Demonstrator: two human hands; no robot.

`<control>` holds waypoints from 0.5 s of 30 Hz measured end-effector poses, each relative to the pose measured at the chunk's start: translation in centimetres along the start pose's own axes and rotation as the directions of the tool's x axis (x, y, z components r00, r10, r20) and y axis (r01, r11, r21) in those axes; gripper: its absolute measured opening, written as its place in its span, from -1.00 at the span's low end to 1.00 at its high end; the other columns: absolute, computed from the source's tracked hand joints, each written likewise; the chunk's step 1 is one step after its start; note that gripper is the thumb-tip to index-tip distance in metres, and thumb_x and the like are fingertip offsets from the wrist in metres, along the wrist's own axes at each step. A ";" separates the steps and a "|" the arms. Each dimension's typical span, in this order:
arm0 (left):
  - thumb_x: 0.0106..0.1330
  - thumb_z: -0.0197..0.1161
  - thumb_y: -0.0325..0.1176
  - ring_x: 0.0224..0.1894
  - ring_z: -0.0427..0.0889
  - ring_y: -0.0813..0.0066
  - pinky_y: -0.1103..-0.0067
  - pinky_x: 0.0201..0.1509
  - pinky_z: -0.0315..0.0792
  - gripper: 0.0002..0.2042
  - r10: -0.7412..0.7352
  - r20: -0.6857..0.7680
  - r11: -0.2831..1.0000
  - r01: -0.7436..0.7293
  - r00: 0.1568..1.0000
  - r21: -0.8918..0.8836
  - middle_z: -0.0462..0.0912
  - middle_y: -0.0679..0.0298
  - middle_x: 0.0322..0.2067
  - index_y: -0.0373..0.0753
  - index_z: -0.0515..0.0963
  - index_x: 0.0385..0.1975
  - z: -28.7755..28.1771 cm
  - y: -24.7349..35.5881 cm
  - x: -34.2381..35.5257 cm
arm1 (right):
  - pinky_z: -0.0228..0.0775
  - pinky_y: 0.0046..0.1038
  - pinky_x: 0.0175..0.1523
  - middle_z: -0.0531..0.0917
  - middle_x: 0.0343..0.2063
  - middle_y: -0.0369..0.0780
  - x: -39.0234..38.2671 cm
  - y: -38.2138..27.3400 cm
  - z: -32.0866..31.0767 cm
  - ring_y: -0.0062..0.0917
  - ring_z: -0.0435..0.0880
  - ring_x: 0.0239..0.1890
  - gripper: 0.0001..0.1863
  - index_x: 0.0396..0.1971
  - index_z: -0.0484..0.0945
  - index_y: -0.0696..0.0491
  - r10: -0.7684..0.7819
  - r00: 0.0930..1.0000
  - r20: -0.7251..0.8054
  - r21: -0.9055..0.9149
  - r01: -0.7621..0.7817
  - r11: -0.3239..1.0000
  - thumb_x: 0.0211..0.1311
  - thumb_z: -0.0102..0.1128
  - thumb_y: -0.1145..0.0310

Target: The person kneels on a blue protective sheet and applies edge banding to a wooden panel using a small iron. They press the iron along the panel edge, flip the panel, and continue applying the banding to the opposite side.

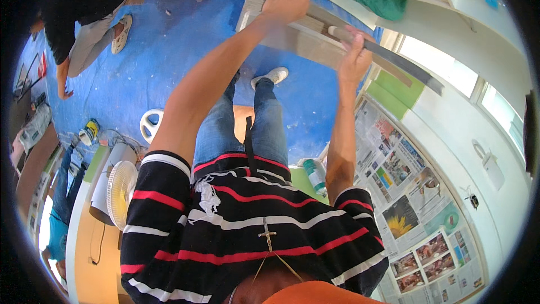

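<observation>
A long, pale, box-like wooden piece (pixel 304 42) with a grey top lies across the space ahead of me. My left hand (pixel 288 5) is closed at its far side, with the fingertips mostly hidden and the wrist slightly blurred. What those fingers grip, if anything, cannot be made out. To the right, my right hand (pixel 355 56) is wrapped round the pale, round handle of a long tool with a flat grey blade (pixel 408 68). The handle's end points back over the wooden piece, and the blade slants out to the right, toward the wall.
A person in black (pixel 79 5) stands at the far left on the blue floor (pixel 185 39). Newspaper sheets (pixel 405 180) cover the right wall under windows. Shelves hold a green cloth (pixel 382 5). A fan (pixel 121 194), a white stool (pixel 151 124) and a green-white bottle (pixel 315 175) are near me.
</observation>
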State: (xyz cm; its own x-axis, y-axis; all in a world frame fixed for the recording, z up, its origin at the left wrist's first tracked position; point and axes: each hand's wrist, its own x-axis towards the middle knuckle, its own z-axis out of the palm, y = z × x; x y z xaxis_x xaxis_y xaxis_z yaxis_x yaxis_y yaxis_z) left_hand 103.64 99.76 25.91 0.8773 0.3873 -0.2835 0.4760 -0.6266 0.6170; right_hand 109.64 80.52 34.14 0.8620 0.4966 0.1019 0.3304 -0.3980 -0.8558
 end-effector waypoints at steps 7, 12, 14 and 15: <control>0.42 0.00 -0.36 -0.02 0.73 -0.04 0.13 0.10 0.59 -0.60 0.077 -0.043 0.992 -0.072 0.996 0.103 0.75 -0.05 -0.11 -0.09 0.51 0.24 0.9 -0.1 0.9 | 0.68 -0.24 0.07 0.64 -0.02 -0.04 1.6 1.8 -7.5 -0.34 0.65 0.08 -0.64 -0.01 0.41 0.17 0.013 0.965 -0.264 0.131 0.022 0.991 0.65 -0.15 0.14; 0.22 0.39 -0.05 0.04 0.73 0.10 0.32 0.14 0.59 -0.35 -0.028 0.171 0.972 -0.013 0.985 0.233 0.68 -0.19 -0.03 -0.32 0.48 0.24 -0.4 0.6 1.8 | 0.67 -0.24 0.11 0.64 0.00 -0.05 0.5 4.7 -7.0 -0.34 0.64 0.09 -0.63 0.01 0.43 0.20 0.134 0.979 -0.154 0.069 -0.124 0.990 0.64 -0.12 0.15; 0.22 0.42 0.03 0.09 0.71 0.12 0.34 0.18 0.57 -0.29 -0.050 0.195 0.967 -0.001 0.979 0.254 0.67 -0.21 0.00 -0.37 0.48 0.24 -0.7 0.6 1.9 | 0.67 -0.25 0.10 0.64 0.00 -0.04 0.4 5.4 -7.0 -0.34 0.65 0.08 -0.63 0.02 0.42 0.22 0.124 0.980 -0.155 0.090 -0.111 0.990 0.63 -0.12 0.17; 0.28 0.34 -0.01 0.08 0.71 0.09 0.29 0.18 0.56 -0.37 -0.020 0.166 0.968 -0.022 0.986 0.248 0.68 -0.18 -0.01 -0.33 0.49 0.24 -0.6 0.6 1.8 | 0.68 -0.25 0.09 0.64 -0.01 -0.03 0.4 5.7 -7.2 -0.34 0.66 0.06 -0.63 0.04 0.41 0.22 0.130 0.980 -0.154 0.066 -0.121 0.990 0.63 -0.13 0.18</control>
State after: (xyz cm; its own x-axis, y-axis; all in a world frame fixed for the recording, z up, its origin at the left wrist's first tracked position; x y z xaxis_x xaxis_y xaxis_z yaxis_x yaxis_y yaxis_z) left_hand 105.49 100.48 26.22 0.8656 0.2819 -0.4138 0.4567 -0.7834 0.4215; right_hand 114.63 72.89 32.98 0.9464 0.3159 0.0669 0.1977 -0.4031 -0.8935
